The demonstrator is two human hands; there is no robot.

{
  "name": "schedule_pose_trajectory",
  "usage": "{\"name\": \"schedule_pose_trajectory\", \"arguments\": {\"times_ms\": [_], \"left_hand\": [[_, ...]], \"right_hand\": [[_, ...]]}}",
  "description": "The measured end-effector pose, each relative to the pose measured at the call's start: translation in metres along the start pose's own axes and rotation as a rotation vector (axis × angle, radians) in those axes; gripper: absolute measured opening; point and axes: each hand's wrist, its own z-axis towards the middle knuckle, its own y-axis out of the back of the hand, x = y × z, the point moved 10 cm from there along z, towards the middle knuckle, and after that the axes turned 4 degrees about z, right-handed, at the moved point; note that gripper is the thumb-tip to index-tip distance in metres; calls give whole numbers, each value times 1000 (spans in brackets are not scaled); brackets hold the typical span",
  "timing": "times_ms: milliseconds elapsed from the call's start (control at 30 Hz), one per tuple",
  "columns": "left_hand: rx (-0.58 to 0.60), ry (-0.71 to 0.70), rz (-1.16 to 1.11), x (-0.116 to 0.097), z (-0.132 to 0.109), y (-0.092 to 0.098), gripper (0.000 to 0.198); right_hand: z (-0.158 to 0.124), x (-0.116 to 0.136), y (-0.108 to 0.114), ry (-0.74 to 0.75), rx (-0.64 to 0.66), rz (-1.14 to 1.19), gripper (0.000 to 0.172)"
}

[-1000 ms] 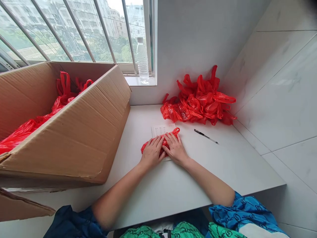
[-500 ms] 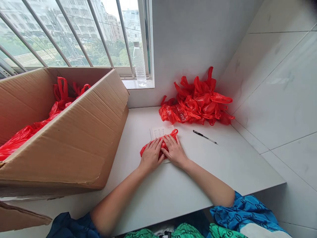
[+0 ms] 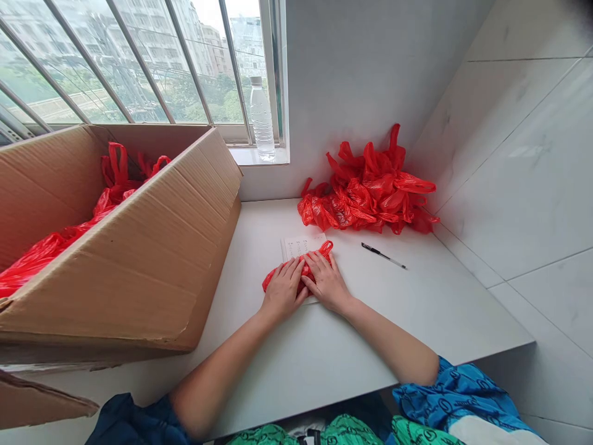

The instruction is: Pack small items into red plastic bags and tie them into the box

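My left hand (image 3: 283, 288) lies flat with fingers stretched out over a red plastic bag (image 3: 325, 250). Beside it, my right hand (image 3: 327, 282) presses on the same bag, its fingers also extended. The two hands touch or nearly touch near the thumbs. Most of the bag is hidden under them; one handle loop sticks out past my right fingertips, and a crumpled end shows left of my left hand. Under the bag rests a white paper or notepad (image 3: 293, 246) with small writing, partly covered.
A heap of red plastic bags (image 3: 370, 191) lies against the back wall. To the right is a black pen (image 3: 383, 255). A large cardboard box (image 3: 139, 266) holding more red bags (image 3: 78, 238) stands at left. A clear bottle (image 3: 262, 123) stands on the windowsill.
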Motion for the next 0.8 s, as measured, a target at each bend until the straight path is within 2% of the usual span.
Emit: {"name": "schedule_pose_trajectory", "arguments": {"times_ms": [300,433,533,633,700,800], "left_hand": [[2,5,-6,0,1,0,61],[-24,0,-46,0,-1,2,57],[-52,31,-124,3,-3,8,52],[-114,101,-191,11,-6,19,46],[-169,130,-194,14,-7,28,39],[-192,152,-202,19,-5,34,25]], "right_hand": [[0,-1,-3,-6,16,18,60],[1,-5,-2,22,40,159,60],[3,-18,16,26,-9,364,60],[3,-49,49,-91,-192,474,52],[1,-67,64,-172,-266,497,43],[-2,-83,67,-285,-236,535,32]]}}
